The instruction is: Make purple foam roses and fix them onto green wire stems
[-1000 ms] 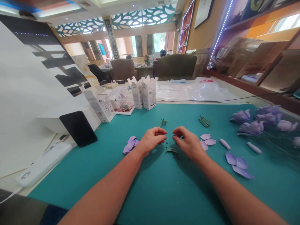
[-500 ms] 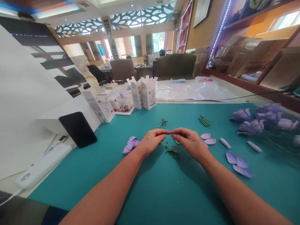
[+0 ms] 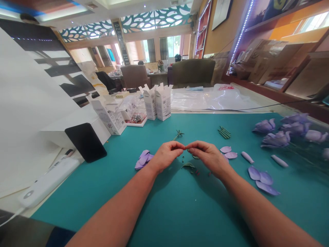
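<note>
My left hand (image 3: 167,153) and my right hand (image 3: 207,154) meet at the fingertips above the teal mat (image 3: 180,212). Both are closed in a pinch; whatever lies between the fingers is too small or hidden to name. Under them on the mat are a green leaf piece (image 3: 189,165) and several tiny green and red bits. Just beyond the hands lies a green stem with a star-shaped top (image 3: 179,134). Purple petal pieces (image 3: 143,159) are piled beside my left wrist. Loose lilac petals (image 3: 231,155) lie to the right of my right hand, partly hidden by it.
Farther right are more petals (image 3: 266,178), two rolled lilac pieces (image 3: 247,157) and assembled purple flowers (image 3: 276,139). Short green sticks (image 3: 224,132) lie toward the back. White boxes (image 3: 162,104) stand at the rear left, near a black tablet-like panel (image 3: 85,142) and a white power strip (image 3: 48,178).
My left fingertips have bent slightly downward while staying against the right ones. The pieces on the mat lie as before.
</note>
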Demonstrator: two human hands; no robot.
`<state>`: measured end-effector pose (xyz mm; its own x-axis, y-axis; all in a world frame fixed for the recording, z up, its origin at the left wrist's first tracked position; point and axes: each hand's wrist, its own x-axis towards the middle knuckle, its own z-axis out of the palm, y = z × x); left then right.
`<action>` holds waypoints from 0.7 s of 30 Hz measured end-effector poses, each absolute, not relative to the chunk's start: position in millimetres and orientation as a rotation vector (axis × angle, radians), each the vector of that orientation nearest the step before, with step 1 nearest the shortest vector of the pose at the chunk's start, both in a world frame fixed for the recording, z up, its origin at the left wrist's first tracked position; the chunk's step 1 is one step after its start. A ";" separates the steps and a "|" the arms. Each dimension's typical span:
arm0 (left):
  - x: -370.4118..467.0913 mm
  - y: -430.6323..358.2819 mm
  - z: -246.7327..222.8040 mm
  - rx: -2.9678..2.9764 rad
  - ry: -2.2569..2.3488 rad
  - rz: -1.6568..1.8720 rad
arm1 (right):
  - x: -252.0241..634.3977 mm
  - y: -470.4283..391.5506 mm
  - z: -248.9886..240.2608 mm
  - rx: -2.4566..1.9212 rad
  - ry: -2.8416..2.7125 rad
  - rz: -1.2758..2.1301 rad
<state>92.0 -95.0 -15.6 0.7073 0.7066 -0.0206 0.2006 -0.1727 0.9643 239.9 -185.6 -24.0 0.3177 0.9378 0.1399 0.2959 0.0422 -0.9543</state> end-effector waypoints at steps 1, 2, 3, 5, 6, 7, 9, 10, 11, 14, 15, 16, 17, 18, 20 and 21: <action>91.8 -94.5 -15.9 1.738 0.732 0.531 | 240.2 -185.6 -23.9 -1.483 -1.193 0.737; 91.6 -93.9 -16.4 1.752 0.736 0.534 | 240.5 -185.6 -23.7 -1.483 -1.194 0.738; 91.5 -93.4 -17.0 1.764 0.739 0.534 | 240.7 -185.6 -23.5 -1.485 -1.197 0.740; 91.4 -92.1 -18.6 1.782 0.741 0.525 | 240.8 -185.7 -23.1 -1.496 -1.207 0.744; 91.3 -91.4 -19.6 1.785 0.739 0.516 | 240.8 -185.8 -22.8 -1.505 -1.215 0.741; 91.3 -90.7 -20.6 1.786 0.734 0.504 | 240.7 -185.9 -22.6 -1.513 -1.227 0.734; 91.3 -89.4 -22.5 1.785 0.726 0.482 | 240.5 -186.3 -22.3 -1.526 -1.265 0.712; 91.3 -89.0 -23.1 1.788 0.724 0.475 | 240.4 -186.6 -22.1 -1.529 -1.287 0.699; 91.2 -88.8 -23.3 1.796 0.724 0.469 | 240.4 -186.9 -22.0 -1.532 -1.308 0.686; 90.8 -90.0 -21.5 1.833 0.728 0.462 | 240.7 -187.9 -21.7 -1.540 -1.350 0.650; 90.6 -90.8 -20.3 1.847 0.730 0.460 | 240.9 -188.1 -21.8 -1.544 -1.357 0.639; 90.4 -91.6 -19.2 1.858 0.732 0.457 | 241.1 -188.2 -22.0 -1.548 -1.362 0.631; 90.3 -92.4 -18.2 1.866 0.733 0.452 | 241.3 -188.2 -22.5 -1.552 -1.364 0.630; 90.2 -93.1 -17.4 1.872 0.734 0.445 | 241.5 -188.2 -23.2 -1.555 -1.364 0.633; 90.3 -93.8 -16.6 1.878 0.734 0.432 | 242.0 -187.8 -25.3 -1.556 -1.362 0.644; 90.3 -93.9 -16.5 1.881 0.735 0.429 | 242.1 -187.4 -26.7 -1.557 -1.359 0.648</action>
